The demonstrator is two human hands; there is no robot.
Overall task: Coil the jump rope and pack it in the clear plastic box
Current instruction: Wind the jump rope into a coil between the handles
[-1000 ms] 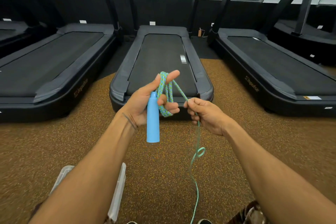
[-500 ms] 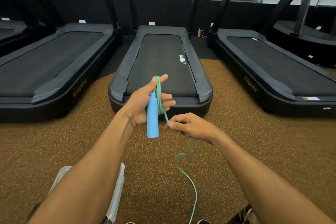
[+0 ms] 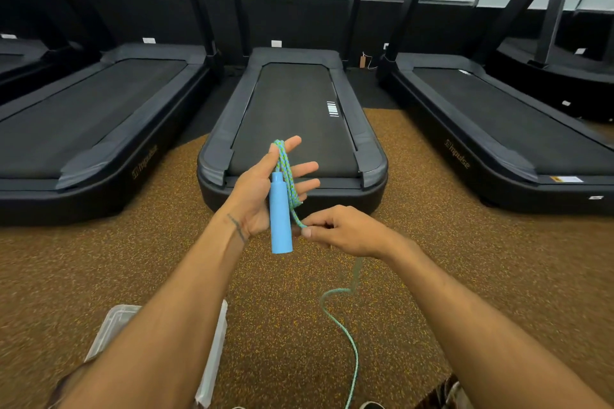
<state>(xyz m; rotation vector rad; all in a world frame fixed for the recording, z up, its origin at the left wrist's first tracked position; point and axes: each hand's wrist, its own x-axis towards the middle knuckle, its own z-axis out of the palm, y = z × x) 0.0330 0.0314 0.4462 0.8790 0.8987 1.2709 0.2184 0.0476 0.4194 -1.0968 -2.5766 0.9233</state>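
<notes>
My left hand holds the jump rope's blue handle upright against the palm, fingers spread, with green-blue rope coils looped over them. My right hand pinches the rope just below and right of the handle. From there the loose rope hangs down to the floor with a small kink in it. The clear plastic box lies on the floor at the lower left, mostly hidden under my left forearm.
Three black treadmills stand ahead, the middle treadmill directly behind my hands. Brown speckled gym flooring spreads around me. Shoe tips show at the bottom edge.
My right hand dropped from beside the coil to below the handle, drawing the rope down. My left fingers opened out around the coils. The hanging rope's kink shifted.
</notes>
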